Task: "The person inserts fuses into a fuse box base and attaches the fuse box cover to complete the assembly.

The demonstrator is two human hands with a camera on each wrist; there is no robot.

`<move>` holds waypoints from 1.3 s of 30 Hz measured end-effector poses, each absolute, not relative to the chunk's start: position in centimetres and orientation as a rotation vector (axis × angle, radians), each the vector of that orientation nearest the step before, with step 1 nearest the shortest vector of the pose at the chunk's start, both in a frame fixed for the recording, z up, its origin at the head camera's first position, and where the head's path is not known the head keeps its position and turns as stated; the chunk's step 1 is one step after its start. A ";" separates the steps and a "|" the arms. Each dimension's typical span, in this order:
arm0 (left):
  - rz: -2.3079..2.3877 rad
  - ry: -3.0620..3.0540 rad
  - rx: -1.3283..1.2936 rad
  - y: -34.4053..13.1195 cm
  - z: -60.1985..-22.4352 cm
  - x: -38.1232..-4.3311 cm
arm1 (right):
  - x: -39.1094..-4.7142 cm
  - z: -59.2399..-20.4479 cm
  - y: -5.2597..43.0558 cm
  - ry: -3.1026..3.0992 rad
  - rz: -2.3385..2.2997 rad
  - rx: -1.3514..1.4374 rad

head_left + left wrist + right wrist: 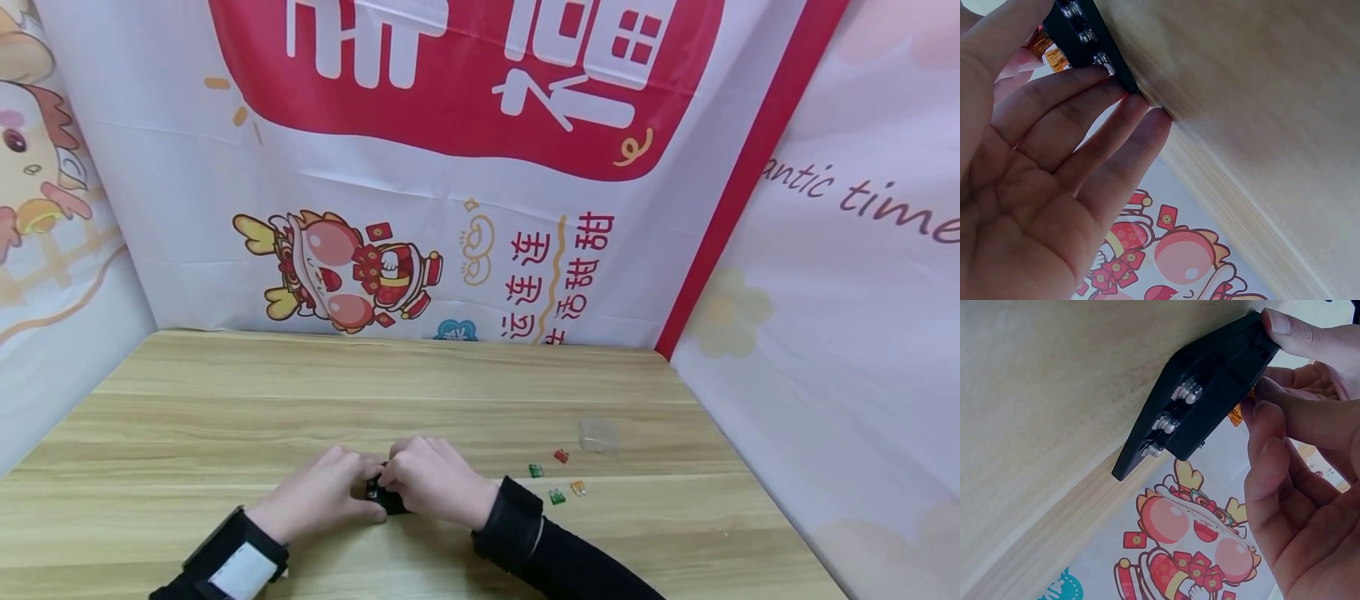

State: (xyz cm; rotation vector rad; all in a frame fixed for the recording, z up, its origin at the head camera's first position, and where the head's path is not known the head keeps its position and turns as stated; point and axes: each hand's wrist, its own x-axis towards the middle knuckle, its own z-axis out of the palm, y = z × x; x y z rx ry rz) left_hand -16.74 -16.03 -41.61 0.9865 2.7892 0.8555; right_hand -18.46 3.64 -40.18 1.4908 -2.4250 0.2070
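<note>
My left hand [326, 492] grips a small black fuse block [1210, 387] at its edge, low over the wooden table. Shiny metal screw terminals [1166, 423] line one side of the block. My right hand [435, 479] bends over it, its fingers pinching a translucent orange blade fuse [1235, 415] at the block's upper face. Two orange parts show beside the block in the left wrist view, the nearer being an orange fuse [1057, 59]. How deep the pinched fuse sits is hidden by the fingers.
Right of the hands lie a red fuse [561, 456], two green fuses, one of them a green fuse [557, 497], and a yellow-orange fuse [578, 488]. Behind them is a clear plastic cover [597, 436]. A printed cloth [195, 275] hangs at the table's back edge.
</note>
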 end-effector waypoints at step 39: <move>0.864 2.794 0.980 -15.9 -41.6 -16.5 | -18.6 -40.5 3.7 -2.412 0.219 1.498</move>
